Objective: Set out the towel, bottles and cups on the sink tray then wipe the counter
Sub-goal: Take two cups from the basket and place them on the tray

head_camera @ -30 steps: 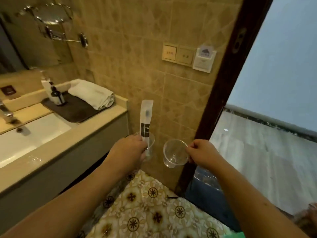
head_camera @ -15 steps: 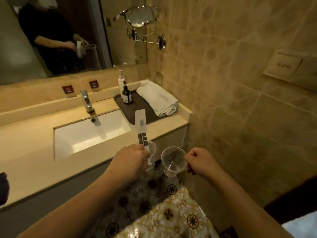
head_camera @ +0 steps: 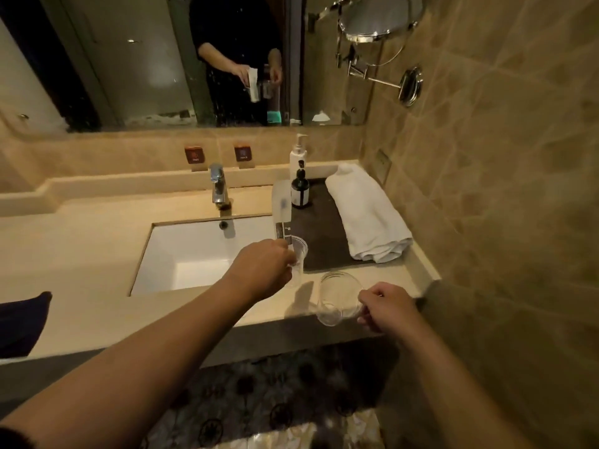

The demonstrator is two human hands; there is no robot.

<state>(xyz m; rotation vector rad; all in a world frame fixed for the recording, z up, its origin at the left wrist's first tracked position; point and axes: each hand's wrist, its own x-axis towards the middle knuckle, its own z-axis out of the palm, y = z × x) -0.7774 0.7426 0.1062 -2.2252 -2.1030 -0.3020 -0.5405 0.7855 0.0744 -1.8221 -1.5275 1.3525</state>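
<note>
My left hand (head_camera: 264,268) grips a clear plastic cup (head_camera: 299,259) with a tall white packet (head_camera: 281,212) standing in it, held just at the near left corner of the dark tray (head_camera: 324,228). My right hand (head_camera: 385,306) holds a second clear cup (head_camera: 338,298), tilted on its side over the counter's front edge. On the tray lie a rolled white towel (head_camera: 366,215) along the right side and a small dark bottle (head_camera: 299,194) at the back left. A white pump bottle (head_camera: 297,157) stands behind the dark one.
The white sink basin (head_camera: 194,254) and chrome tap (head_camera: 217,184) are left of the tray. A tiled wall (head_camera: 486,157) closes the right side, with a round mirror on an arm (head_camera: 379,17). A dark object (head_camera: 22,322) sits at the counter's left front.
The view has swung left from the doorway to the sink. Both hands, each with its cup, have moved forward over the counter toward the tray.
</note>
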